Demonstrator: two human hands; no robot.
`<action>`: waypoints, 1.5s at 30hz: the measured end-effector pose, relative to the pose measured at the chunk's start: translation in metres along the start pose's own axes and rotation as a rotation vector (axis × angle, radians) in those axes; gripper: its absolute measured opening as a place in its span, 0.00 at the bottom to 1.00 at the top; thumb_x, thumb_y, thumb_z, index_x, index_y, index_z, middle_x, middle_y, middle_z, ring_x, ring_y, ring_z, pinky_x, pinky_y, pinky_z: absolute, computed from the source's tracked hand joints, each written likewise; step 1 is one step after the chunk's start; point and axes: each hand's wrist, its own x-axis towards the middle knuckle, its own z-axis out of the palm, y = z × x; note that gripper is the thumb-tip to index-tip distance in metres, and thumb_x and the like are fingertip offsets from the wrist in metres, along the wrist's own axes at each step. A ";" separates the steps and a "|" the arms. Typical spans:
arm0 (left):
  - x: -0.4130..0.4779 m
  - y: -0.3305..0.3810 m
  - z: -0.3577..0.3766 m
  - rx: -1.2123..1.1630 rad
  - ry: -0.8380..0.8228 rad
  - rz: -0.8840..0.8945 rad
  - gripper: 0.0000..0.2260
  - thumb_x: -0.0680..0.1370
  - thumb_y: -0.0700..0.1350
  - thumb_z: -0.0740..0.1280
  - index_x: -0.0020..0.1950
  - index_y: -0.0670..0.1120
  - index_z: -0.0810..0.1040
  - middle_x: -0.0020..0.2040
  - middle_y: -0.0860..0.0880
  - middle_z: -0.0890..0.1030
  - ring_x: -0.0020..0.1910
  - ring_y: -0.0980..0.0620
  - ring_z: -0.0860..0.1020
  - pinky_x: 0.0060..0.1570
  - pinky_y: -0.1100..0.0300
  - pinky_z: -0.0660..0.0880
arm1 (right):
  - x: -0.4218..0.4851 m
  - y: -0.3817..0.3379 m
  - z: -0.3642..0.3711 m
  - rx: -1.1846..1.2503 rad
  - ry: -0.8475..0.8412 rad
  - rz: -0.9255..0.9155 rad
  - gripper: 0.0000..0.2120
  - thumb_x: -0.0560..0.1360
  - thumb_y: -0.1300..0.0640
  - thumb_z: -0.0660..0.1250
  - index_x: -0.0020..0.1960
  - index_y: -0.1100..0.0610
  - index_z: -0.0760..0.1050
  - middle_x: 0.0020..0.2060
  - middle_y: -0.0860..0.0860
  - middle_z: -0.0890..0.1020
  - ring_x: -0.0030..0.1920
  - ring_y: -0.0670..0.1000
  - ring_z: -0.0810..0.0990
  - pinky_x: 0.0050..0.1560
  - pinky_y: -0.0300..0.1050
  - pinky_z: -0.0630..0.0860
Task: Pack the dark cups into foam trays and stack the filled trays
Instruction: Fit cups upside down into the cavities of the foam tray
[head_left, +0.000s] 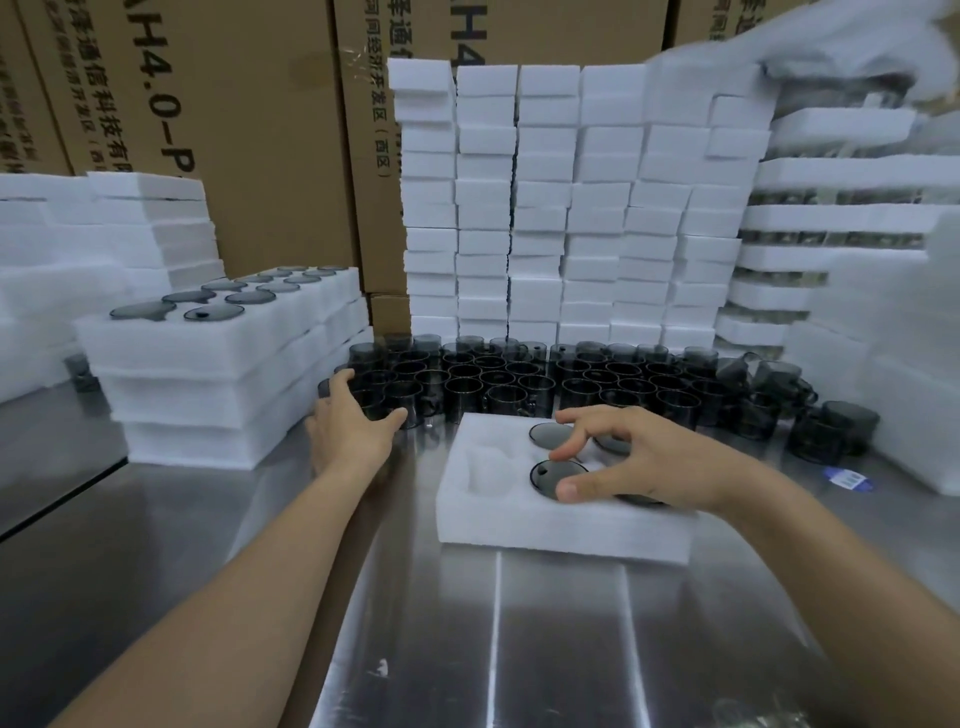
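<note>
- A brushed stainless steel table (467, 649), shiny and streaked with reflections, carries a white foam tray (519, 525). The tray is soft and fibrous-looking, with rounded pockets cut into its top. The pockets at its left end are hollow.
- Dark smoky seated cups (550, 434) fill the tray's other pockets, each showing a flat round face about level with the foam.
- The right hand (644, 462) is over them with fingers spread and bent, gripping nothing. Its index fingertip and thumb rest on the nearest round face.
- The left hand (358, 421) is spread open, palm toward the left end of the loose cups (519, 382), with its fingers against the nearest ones.
- Those loose cups are glassy, translucent grey cylinders. They stand upright in tight rows, rim beside rim, between the tray and a wall of white foam blocks (545, 208).
- At the left stands a stack of filled foam trays (208, 384); the top one shows more dark round faces set in pairs.
- Brown cardboard boxes (234, 130) with black printed characters rise behind everything.
- On the right is a layered pile of trays (831, 171) with dark cups visible between the white slabs. A blurred white-gloved hand (857, 41) sits at its top.
- A small blue-and-white label (849, 478) lies flat on the steel near the right edge.
</note>
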 end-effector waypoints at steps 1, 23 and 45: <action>0.000 0.000 -0.001 0.020 0.016 -0.006 0.40 0.74 0.58 0.80 0.81 0.53 0.65 0.76 0.44 0.74 0.76 0.37 0.69 0.68 0.39 0.74 | 0.000 -0.001 0.000 -0.034 0.008 0.003 0.17 0.66 0.39 0.82 0.52 0.41 0.86 0.74 0.37 0.72 0.75 0.34 0.67 0.71 0.34 0.62; -0.066 0.071 -0.021 -0.322 0.099 0.828 0.30 0.69 0.54 0.85 0.67 0.54 0.79 0.60 0.55 0.74 0.60 0.52 0.78 0.63 0.57 0.76 | 0.005 -0.015 0.035 -0.427 0.493 -0.134 0.22 0.81 0.43 0.63 0.74 0.34 0.64 0.61 0.34 0.77 0.59 0.40 0.77 0.58 0.48 0.75; -0.112 0.091 -0.018 -0.550 0.027 1.025 0.32 0.75 0.31 0.78 0.76 0.47 0.73 0.74 0.61 0.74 0.78 0.53 0.72 0.74 0.46 0.74 | 0.008 -0.023 0.044 -0.337 0.768 -0.300 0.10 0.79 0.44 0.69 0.59 0.43 0.76 0.41 0.33 0.83 0.45 0.37 0.85 0.46 0.47 0.83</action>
